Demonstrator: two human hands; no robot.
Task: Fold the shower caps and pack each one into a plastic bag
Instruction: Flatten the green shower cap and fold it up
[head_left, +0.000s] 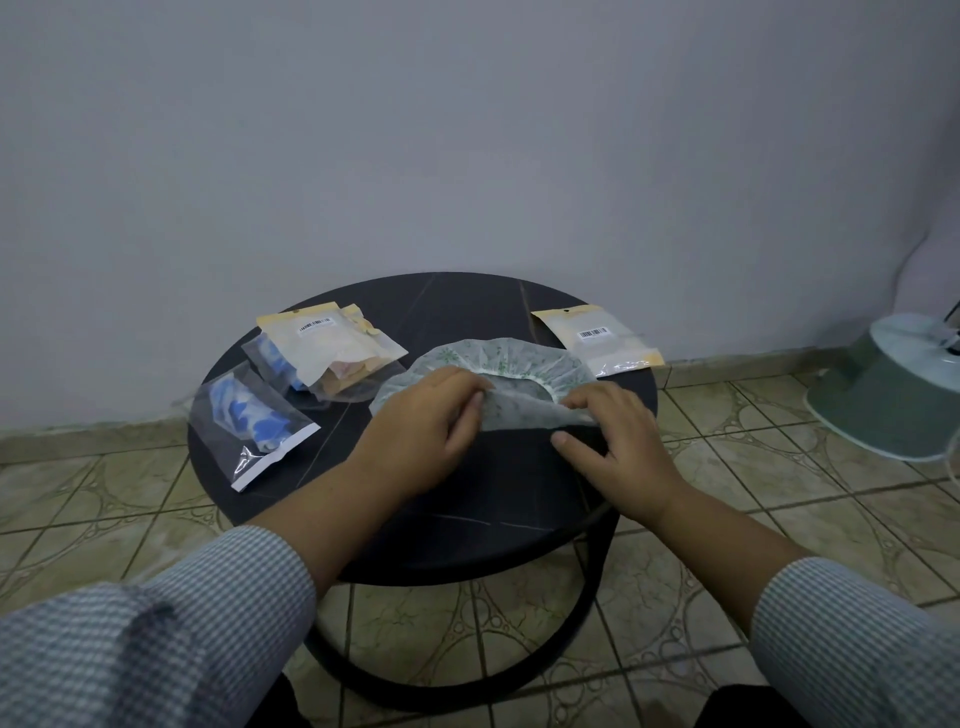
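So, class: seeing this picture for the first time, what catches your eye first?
Two hands, left and right, fold a pale green cap at the middle of a round dark table. Packed bags lie at the left, and one labelled bag sits at the right edge.

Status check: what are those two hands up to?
Left hand and right hand folding pale green-patterned plastic shower cap on round black table. Nothing obstructing.

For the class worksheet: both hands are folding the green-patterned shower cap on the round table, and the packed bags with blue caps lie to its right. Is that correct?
Not quite. The head view shows the blue-cap bags lying left of the shower cap, not right. Both hands, left and right, do work it on the round table.
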